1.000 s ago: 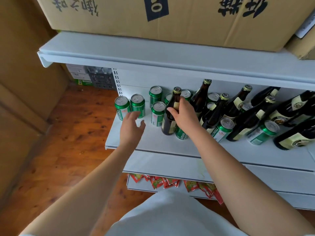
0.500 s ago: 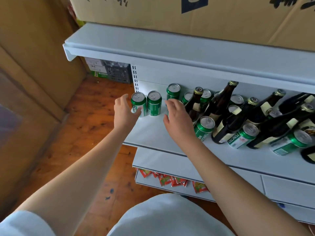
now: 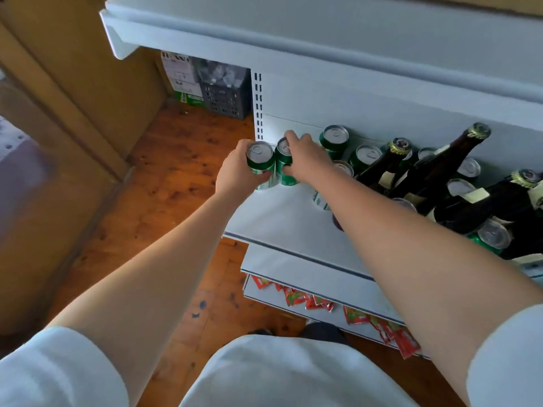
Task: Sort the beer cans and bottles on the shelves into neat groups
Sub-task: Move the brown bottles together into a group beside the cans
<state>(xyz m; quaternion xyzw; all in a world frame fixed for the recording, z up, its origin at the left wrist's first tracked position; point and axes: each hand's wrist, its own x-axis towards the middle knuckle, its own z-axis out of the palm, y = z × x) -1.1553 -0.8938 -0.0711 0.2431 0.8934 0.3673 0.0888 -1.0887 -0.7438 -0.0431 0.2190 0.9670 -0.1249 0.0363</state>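
Both hands now grip: left hand [image 3: 235, 174] holds one can [image 3: 260, 164], right hand [image 3: 305, 160] its neighbour [image 3: 283, 168], starting a can group.

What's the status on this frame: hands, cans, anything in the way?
Left hand grips the end can. Right hand grips the can beside it. Both cans upright at the shelf corner, touching. Bottles and loose cans crowd the right; nothing blocks the hands.
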